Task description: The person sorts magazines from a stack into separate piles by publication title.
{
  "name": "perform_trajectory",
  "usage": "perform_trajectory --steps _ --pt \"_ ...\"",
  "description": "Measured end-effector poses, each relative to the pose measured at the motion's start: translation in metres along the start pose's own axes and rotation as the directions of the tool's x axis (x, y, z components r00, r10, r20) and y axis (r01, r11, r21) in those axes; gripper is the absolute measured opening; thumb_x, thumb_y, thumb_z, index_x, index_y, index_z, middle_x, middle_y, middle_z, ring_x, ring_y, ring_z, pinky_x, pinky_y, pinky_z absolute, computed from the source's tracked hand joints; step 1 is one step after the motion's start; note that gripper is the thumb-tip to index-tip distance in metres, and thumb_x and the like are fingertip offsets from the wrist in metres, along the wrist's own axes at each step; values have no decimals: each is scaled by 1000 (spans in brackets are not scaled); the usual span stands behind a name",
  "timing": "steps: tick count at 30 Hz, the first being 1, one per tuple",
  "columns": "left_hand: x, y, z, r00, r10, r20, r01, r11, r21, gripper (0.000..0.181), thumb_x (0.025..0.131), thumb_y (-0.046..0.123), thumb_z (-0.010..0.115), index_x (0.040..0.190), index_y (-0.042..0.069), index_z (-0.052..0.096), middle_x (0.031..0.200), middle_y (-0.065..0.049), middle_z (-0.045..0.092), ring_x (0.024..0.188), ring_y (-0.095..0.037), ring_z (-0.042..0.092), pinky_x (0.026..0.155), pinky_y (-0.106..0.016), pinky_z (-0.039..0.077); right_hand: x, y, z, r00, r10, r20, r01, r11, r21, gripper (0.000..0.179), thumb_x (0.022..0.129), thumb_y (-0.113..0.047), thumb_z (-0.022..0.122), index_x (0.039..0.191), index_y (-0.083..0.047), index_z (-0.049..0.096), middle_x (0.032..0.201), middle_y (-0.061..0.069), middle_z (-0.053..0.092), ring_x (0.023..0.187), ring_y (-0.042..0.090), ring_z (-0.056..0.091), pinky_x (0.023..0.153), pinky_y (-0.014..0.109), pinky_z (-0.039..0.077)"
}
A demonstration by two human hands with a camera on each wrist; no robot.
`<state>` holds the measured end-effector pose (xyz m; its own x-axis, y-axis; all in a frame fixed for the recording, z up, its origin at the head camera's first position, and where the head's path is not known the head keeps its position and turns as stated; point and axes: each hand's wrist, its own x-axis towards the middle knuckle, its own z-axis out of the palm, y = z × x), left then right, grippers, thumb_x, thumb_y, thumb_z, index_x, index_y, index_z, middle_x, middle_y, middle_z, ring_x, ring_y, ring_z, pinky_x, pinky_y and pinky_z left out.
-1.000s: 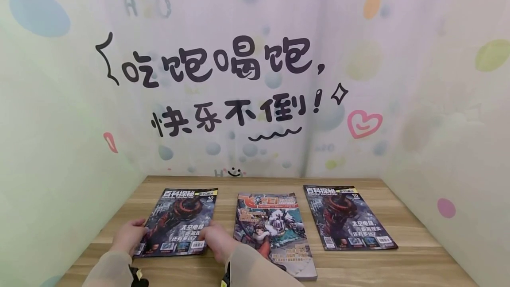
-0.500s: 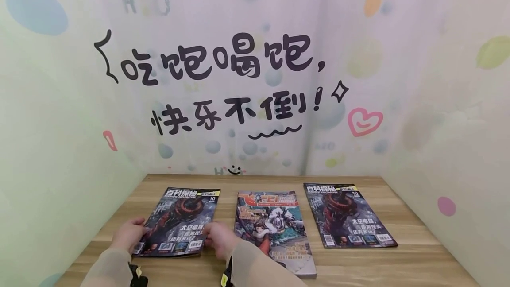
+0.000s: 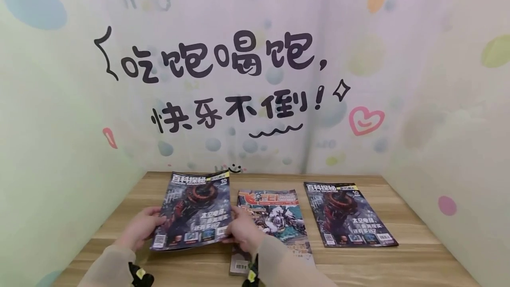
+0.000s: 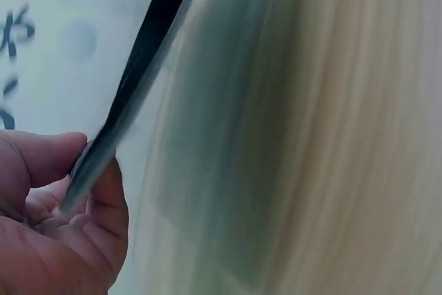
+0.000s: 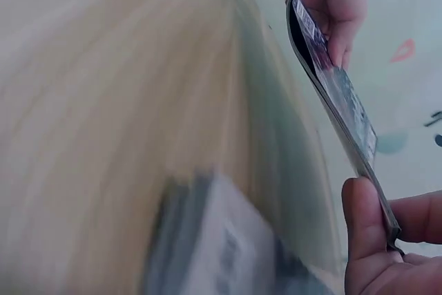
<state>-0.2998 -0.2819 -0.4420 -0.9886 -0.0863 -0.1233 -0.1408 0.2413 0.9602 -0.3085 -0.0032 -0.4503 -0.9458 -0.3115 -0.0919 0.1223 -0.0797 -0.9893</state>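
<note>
A dark magazine (image 3: 191, 207) with a red ring on its cover is held up off the table, cover facing up. My left hand (image 3: 141, 227) pinches its left edge, and my right hand (image 3: 245, 229) grips its right edge near the lower corner. In the left wrist view the thumb and curled fingers close on the magazine's thin edge (image 4: 138, 81). Both hands show on opposite edges in the right wrist view. Partly behind the right hand and sleeve lies a thicker magazine (image 3: 280, 220) with a red title band and cartoon figures.
Another dark magazine (image 3: 348, 216), with the same cover as the held one, lies on the right of the wooden table (image 3: 414, 242). Behind the table hangs a patterned curtain (image 3: 247, 154) with large writing; light walls (image 3: 52, 158) close in both sides.
The left magazine has risen off the table in both hands and shifted to the right. My right forearm now covers more of the middle magazine, and the other magazines have stayed put.
</note>
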Motion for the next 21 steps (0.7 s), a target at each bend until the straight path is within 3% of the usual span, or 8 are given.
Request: perform_trajectory --steps 4,9,14,17,21 --pt "-5 7 37 1000 16 15 -15 997 -81 49 95 3 50 135 -14 29 108 -21 61 77 -18 63 66 -37 56 -9 -8 -43 999 1 32 0 1000 -20 89 66 23 46 150 -1 26 109 19 57 78 27 63 62 39 57" --pt "-14 18 94 999 46 16 -43 990 -136 48 96 6 51 136 -13 32 106 -21 60 75 -19 62 62 -34 54 -28 -13 -102 998 12 68 -11 1000 -18 91 70 21 45 152 -1 15 118 21 53 84 26 62 64 37 56" --pt "-23 29 146 991 97 94 -77 978 -194 60 93 3 51 142 -15 21 108 -23 58 75 -17 61 62 -30 53 -53 -16 -158 998 18 62 -15 999 -51 89 73 19 47 152 1 11 122 23 50 86 24 61 68 36 55" --pt "-28 34 175 975 138 177 -91 964 -248 70 86 -4 51 144 -16 13 113 -24 55 78 -18 61 66 -31 54 -69 -18 -191 999 24 37 -21 996 -81 88 75 17 48 152 2 10 125 22 46 85 22 58 71 38 54" --pt "-33 40 211 946 190 263 -100 942 -320 76 76 -12 48 144 -16 15 114 -24 55 83 -23 63 72 -39 56 -87 -17 -229 999 39 16 -37 994 -107 88 76 16 51 151 5 6 124 19 48 85 21 58 73 40 54"
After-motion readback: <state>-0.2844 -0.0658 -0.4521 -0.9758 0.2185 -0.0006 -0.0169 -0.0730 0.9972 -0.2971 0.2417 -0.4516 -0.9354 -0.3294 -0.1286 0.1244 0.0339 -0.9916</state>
